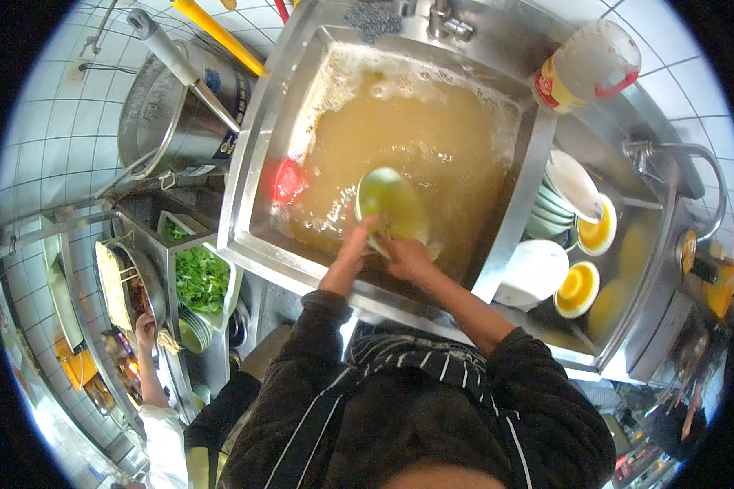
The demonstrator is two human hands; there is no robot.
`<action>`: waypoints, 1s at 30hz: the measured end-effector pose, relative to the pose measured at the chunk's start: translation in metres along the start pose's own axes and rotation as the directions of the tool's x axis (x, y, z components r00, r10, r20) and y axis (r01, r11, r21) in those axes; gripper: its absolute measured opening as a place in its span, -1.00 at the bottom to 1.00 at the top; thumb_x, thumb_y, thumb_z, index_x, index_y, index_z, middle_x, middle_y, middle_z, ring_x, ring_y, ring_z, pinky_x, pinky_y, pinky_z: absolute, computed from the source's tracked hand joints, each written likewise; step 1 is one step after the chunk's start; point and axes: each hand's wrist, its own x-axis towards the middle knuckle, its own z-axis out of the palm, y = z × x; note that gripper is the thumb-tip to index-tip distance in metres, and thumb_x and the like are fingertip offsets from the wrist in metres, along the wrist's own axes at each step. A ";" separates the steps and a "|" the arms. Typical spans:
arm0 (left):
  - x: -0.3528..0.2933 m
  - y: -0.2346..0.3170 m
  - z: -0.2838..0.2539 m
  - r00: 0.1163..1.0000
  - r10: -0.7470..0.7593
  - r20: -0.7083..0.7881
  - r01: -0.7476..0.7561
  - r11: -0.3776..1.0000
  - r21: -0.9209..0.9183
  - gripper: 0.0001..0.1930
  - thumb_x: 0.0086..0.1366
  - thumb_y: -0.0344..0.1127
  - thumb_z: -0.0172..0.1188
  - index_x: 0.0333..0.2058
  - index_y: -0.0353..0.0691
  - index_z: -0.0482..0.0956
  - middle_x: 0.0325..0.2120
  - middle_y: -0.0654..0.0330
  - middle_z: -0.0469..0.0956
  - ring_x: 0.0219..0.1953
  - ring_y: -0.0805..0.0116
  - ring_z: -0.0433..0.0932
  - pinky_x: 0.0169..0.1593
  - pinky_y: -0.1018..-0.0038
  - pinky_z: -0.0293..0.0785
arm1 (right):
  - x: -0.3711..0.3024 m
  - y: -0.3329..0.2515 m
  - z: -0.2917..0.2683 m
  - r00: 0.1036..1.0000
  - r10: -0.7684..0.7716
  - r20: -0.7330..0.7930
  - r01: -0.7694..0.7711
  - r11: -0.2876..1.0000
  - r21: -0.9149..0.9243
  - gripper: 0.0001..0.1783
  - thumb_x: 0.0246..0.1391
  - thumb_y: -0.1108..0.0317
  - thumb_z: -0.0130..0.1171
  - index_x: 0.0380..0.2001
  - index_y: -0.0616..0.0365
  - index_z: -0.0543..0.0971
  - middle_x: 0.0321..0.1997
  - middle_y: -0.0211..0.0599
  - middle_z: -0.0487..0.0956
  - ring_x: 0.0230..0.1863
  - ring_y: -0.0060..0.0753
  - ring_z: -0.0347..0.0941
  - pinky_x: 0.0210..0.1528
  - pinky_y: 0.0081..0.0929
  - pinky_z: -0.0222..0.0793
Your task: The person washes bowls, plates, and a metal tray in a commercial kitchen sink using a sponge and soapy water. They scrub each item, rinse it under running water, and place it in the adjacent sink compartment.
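A pale green bowl (393, 202) is tilted over the murky brown water of a steel sink (249, 155). Its near left rim is in my left hand (354, 251), the fingers closed on it. My right hand (408, 259) presses at the bowl's near side with its fingers bent. Whether a cloth or sponge is under those fingers cannot be made out. Foam lies along the sink's far and left walls. By the left wall floats or rests a red mesh-like piece (288, 181).
The right basin holds stacked bowls (546, 213), a white bowl (533, 271) and two orange-centred dishes (577, 289). A large plastic jar (589, 65) stands on the divider. At left are a metal pot (151, 110), chopped greens (200, 279) and another person's hand (145, 330) at a pan.
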 end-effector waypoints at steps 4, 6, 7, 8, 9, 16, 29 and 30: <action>0.004 -0.003 -0.001 0.985 -0.071 0.160 0.086 0.992 -0.094 -0.41 0.16 0.01 0.06 0.11 -0.19 0.30 -0.03 0.01 0.43 -0.09 0.24 0.46 -0.15 0.31 0.47 | -0.013 -0.003 0.003 0.956 -0.147 -0.253 0.215 0.940 0.265 -0.18 -0.41 0.39 0.35 0.10 -0.01 0.39 0.10 -0.02 0.41 0.11 0.08 0.33 0.05 -0.08 0.33; 0.003 0.001 -0.012 0.943 -0.220 0.249 0.258 0.957 -0.129 -0.49 0.17 0.04 0.04 -0.01 -0.18 0.42 -0.14 0.10 0.50 -0.14 0.29 0.49 -0.14 0.36 0.46 | -0.028 0.013 -0.002 0.924 -0.317 -0.212 0.282 0.943 -0.178 -0.22 -0.38 0.34 0.34 0.09 -0.02 0.40 0.08 -0.03 0.42 0.08 0.04 0.36 0.03 -0.10 0.34; 0.003 0.002 -0.014 0.942 -0.158 0.295 0.191 0.978 -0.087 -0.49 0.17 0.04 0.03 -0.02 -0.20 0.42 -0.15 0.11 0.51 -0.14 0.29 0.50 -0.14 0.36 0.46 | -0.034 0.021 -0.005 0.917 -0.382 -0.113 0.309 0.861 -0.404 -0.23 -0.36 0.32 0.34 0.09 -0.03 0.40 0.06 -0.03 0.43 0.07 0.02 0.37 0.02 -0.11 0.35; 0.002 0.002 -0.014 0.955 -0.135 0.266 0.154 0.987 -0.051 -0.48 0.17 0.05 0.03 -0.02 -0.22 0.42 -0.16 0.12 0.51 -0.15 0.29 0.50 -0.13 0.36 0.45 | -0.033 0.023 -0.006 0.905 -0.404 -0.132 0.286 0.807 -0.517 -0.22 -0.35 0.31 0.32 0.11 -0.09 0.40 -0.01 -0.06 0.46 0.02 -0.02 0.41 -0.02 -0.12 0.38; 0.002 0.000 -0.012 0.963 -0.075 0.258 0.092 0.994 -0.053 -0.47 0.18 0.05 0.02 -0.03 -0.24 0.42 -0.17 0.13 0.52 -0.15 0.29 0.50 -0.13 0.36 0.45 | -0.035 0.025 -0.007 0.937 -0.321 -0.136 0.245 0.884 -0.398 -0.23 -0.34 0.32 0.30 0.11 -0.07 0.40 -0.03 -0.06 0.46 0.01 -0.02 0.42 -0.03 -0.11 0.38; 0.000 -0.008 0.015 0.967 -0.092 0.239 0.152 0.957 -0.247 -0.36 0.15 0.05 0.07 0.12 -0.21 0.29 -0.08 0.04 0.45 -0.08 0.13 0.47 -0.02 0.23 0.40 | -0.016 -0.001 -0.004 0.943 -0.153 -0.297 0.209 0.963 0.168 -0.42 -0.18 0.27 0.16 0.03 -0.01 0.45 -0.07 0.00 0.46 -0.06 0.02 0.45 -0.08 -0.07 0.39; 0.063 0.008 -0.057 0.971 -0.235 0.031 0.223 0.861 -0.457 -0.11 0.12 0.32 0.06 0.27 -0.13 0.07 0.24 -0.01 0.11 0.18 -0.12 0.21 0.04 0.03 0.36 | -0.060 -0.005 -0.079 0.966 0.229 -0.121 0.006 0.449 0.893 -0.54 -0.12 0.19 0.31 -0.16 0.25 0.57 -0.27 -0.14 0.61 -0.26 -0.22 0.53 -0.12 -0.25 0.40; 0.080 -0.006 -0.076 0.982 -0.180 -0.059 0.161 0.957 -0.242 -0.16 0.12 0.28 0.09 0.23 -0.15 0.16 0.17 0.03 0.24 0.13 -0.01 0.31 0.02 0.12 0.40 | -0.077 -0.003 -0.092 0.965 0.177 -0.195 0.103 0.425 0.899 -0.55 -0.13 0.21 0.32 -0.17 0.26 0.57 -0.25 -0.16 0.61 -0.26 -0.27 0.52 -0.11 -0.30 0.40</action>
